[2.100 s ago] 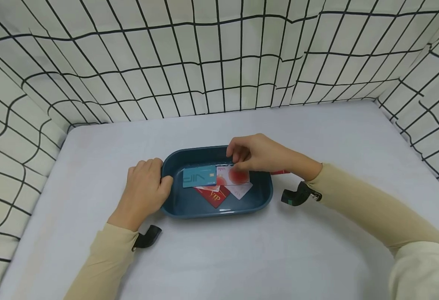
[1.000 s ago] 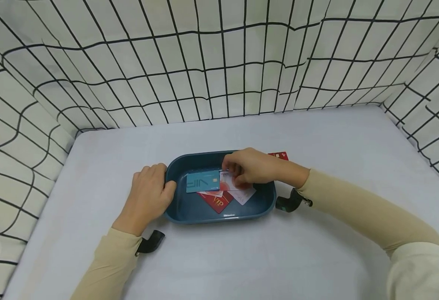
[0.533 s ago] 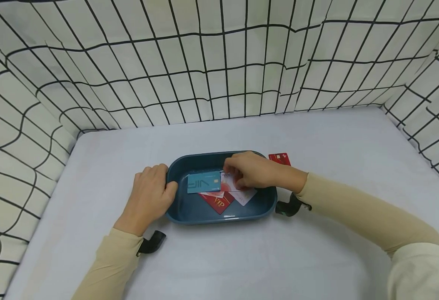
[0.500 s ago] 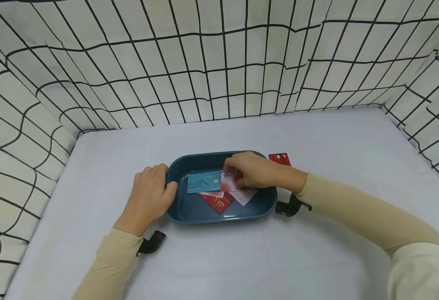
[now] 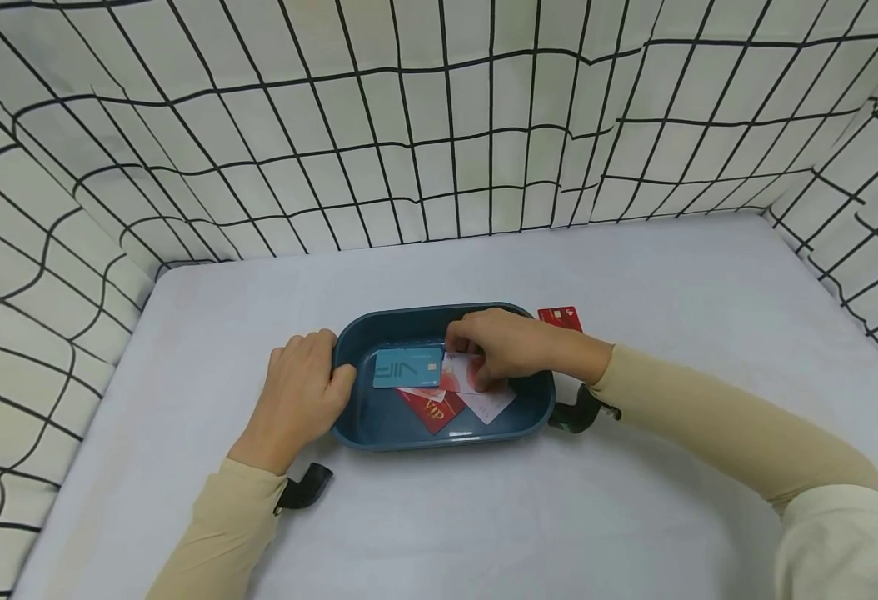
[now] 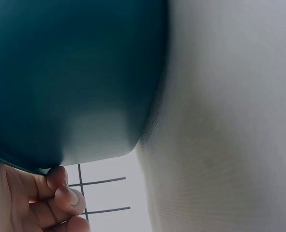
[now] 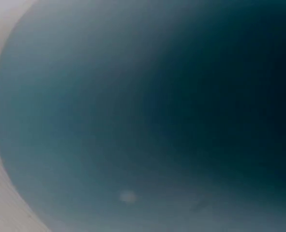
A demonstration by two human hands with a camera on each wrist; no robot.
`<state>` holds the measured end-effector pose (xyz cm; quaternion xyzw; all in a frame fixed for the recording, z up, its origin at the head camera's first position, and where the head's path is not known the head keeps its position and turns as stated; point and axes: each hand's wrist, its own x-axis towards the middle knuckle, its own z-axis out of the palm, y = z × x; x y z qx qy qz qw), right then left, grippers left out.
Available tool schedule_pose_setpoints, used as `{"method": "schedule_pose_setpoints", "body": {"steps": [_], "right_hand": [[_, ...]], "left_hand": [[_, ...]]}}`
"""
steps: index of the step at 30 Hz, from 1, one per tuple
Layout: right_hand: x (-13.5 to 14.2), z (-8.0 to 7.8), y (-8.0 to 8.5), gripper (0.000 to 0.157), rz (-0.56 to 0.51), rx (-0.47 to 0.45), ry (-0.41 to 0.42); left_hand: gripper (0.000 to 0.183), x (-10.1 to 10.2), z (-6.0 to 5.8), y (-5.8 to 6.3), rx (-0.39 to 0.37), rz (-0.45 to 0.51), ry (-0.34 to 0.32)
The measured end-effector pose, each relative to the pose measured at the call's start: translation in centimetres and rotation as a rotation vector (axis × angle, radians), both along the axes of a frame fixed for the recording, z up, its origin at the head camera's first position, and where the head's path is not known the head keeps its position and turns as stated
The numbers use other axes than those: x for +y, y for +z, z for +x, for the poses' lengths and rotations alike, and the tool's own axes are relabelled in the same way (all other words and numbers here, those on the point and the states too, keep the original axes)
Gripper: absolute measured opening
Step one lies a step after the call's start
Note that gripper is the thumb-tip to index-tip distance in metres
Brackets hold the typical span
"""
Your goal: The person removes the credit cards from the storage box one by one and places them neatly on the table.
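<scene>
In the head view, my left hand (image 5: pixel 296 400) grips the left end of a dark blue tray (image 5: pixel 439 442), thumb over the rim. The left wrist view shows its curled fingertips (image 6: pixel 71 198) against the tray's outer wall (image 6: pixel 75 87). Inside the tray, my right hand (image 5: pixel 510 342) pinches a pink-and-white card (image 5: pixel 457 371), its thumb on the red round print and fingers at the far edge. Left of this lies a blue VIP card (image 5: pixel 406 368). Beneath them a red VIP card (image 5: pixel 431 410) and a pale card (image 5: pixel 490 406) stick out.
Another red card (image 5: pixel 561 317) lies on the white-covered table (image 5: pixel 514 517), just beyond the tray's far right corner. Black wire grid panels (image 5: pixel 446 137) stand along the back and both sides. The right wrist view is filled by the tray's outer wall (image 7: pixel 84 121).
My right hand has come down lower into the tray. The pink-and-white card has shifted slightly toward me, and the cards beneath have moved a little too. My left hand keeps its grip.
</scene>
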<state>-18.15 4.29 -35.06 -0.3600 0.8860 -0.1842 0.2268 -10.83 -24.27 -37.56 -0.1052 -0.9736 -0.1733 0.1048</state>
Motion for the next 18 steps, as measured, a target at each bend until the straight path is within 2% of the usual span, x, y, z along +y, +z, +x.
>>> {"method": "schedule_pose_setpoints", "body": {"steps": [18], "right_hand": [[-0.08,-0.51,-0.53,0.049,-0.042,-0.071,0.057]], "left_hand": [[0.013,-0.08,0.05,-0.10,-0.005,0.005,0.003]]}}
